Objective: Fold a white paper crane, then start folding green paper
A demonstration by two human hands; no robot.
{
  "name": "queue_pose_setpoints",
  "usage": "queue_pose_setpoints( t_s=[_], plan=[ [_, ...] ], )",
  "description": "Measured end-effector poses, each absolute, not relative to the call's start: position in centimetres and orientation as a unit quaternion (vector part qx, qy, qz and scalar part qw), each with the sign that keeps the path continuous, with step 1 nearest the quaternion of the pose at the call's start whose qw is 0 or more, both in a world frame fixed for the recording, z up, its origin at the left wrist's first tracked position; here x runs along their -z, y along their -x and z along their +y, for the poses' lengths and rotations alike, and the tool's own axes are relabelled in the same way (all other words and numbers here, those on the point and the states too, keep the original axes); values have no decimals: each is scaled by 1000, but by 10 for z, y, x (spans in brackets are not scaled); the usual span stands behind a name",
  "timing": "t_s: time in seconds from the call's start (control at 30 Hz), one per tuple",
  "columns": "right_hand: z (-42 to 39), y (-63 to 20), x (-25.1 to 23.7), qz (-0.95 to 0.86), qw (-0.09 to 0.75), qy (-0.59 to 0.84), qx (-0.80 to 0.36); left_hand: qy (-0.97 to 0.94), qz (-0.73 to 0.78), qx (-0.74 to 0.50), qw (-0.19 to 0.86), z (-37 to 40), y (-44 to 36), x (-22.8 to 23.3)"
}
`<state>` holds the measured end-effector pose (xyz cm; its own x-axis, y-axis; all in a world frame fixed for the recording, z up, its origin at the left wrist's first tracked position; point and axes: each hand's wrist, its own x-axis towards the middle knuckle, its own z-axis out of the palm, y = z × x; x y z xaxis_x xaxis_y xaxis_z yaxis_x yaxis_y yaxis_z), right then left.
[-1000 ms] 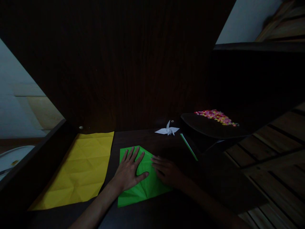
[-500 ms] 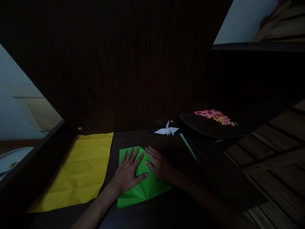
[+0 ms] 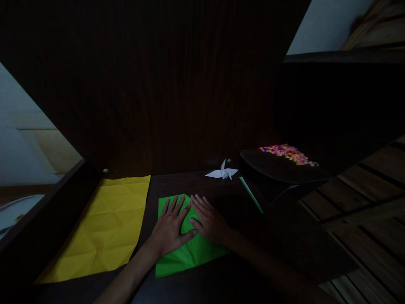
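Both hands flat on green paper

The left hand [image 3: 169, 230] and right hand [image 3: 210, 219] lie spread, side by side, pressing the green paper [image 3: 190, 249] onto the dark surface [image 3: 196, 183], beside a yellow sheet [image 3: 104, 228].

The scene is very dim. Most of the frame sinks into near-black, and the dark wood panel behind the desk shows almost no grain. Only the green paper [image 3: 186, 249] and yellow paper [image 3: 104, 228] catch light and stand out. Pale walls glow at the upper corners. Straight edges bend outward toward the borders, and fine detail is soft and noisy.
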<state>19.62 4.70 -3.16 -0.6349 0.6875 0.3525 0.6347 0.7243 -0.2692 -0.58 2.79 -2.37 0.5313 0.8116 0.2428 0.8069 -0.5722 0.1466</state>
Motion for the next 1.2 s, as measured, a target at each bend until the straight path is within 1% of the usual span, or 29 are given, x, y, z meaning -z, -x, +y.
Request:
queue_pose_setpoints(
  t_s=[0.4,0.7,1.2],
  plan=[
    [45,-195,29,-900,226,369,-56,-876,464,-134,22,28,5,19],
    [45,-194,29,-902,215,372,-47,-878,454,-151,21,27,4,17],
    [45,-194,24,-904,189,379,-64,-880,456,-131,14,28,4,15]
  ],
)
